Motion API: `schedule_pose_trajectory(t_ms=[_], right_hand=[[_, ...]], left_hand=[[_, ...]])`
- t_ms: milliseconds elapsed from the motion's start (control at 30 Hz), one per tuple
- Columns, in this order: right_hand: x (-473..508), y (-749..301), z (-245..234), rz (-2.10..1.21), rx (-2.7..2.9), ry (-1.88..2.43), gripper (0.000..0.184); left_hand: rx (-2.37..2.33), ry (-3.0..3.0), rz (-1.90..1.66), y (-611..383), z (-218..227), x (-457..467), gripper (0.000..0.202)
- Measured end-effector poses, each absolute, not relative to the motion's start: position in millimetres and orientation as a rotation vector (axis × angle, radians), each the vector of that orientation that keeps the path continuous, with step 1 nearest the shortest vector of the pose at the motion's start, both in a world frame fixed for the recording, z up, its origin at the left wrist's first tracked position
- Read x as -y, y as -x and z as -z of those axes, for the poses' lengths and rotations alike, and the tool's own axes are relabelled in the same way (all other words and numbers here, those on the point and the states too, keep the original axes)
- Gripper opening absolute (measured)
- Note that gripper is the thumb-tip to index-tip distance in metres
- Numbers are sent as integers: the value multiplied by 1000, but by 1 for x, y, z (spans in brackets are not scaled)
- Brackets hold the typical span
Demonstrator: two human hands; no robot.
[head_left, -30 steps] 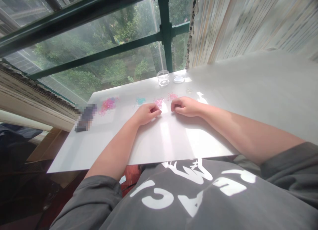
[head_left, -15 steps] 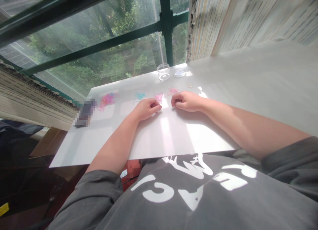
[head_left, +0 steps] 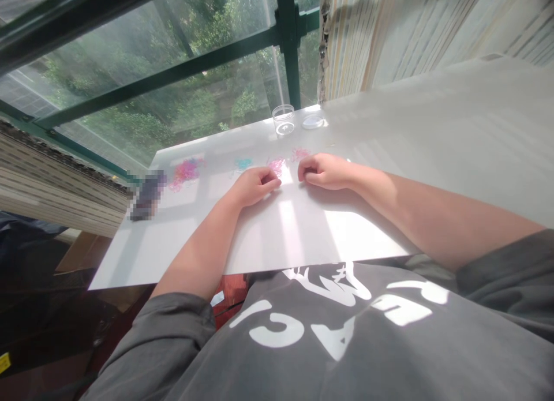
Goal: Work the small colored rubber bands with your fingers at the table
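My left hand (head_left: 254, 185) rests on the white board (head_left: 285, 233) with its fingers curled in, the fingertips pinched beside a small pink heap of tiny bands (head_left: 277, 165). My right hand (head_left: 324, 171) lies a little to the right, also curled with fingers pressed together, close to another pink heap (head_left: 299, 154). Whatever the fingers hold is too small to see. A turquoise heap (head_left: 244, 163) and a larger pink and purple heap (head_left: 186, 171) lie further left.
A clear round jar (head_left: 284, 119) and its lid (head_left: 312, 122) stand at the board's far edge by the window. A blurred dark object (head_left: 148, 194) lies at the left. The board's left edge overhangs a dark floor. A pale wall rises at right.
Both hands stay in place, fingers pinched near the pink heap. The camera has tilted slightly, shifting the scene upward.
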State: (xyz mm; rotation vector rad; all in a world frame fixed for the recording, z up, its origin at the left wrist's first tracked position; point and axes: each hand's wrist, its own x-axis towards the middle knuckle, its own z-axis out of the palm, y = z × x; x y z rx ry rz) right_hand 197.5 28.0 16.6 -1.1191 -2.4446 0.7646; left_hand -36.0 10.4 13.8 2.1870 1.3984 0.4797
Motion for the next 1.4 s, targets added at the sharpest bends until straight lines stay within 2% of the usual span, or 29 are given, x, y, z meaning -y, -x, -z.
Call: schedule_pose_trajectory(t_ms=[1400], right_hand=[[-25,-196,-21,-766,2447,1162,24]], left_hand=[[-1431,-2184,-503,35,-15,-8,29]])
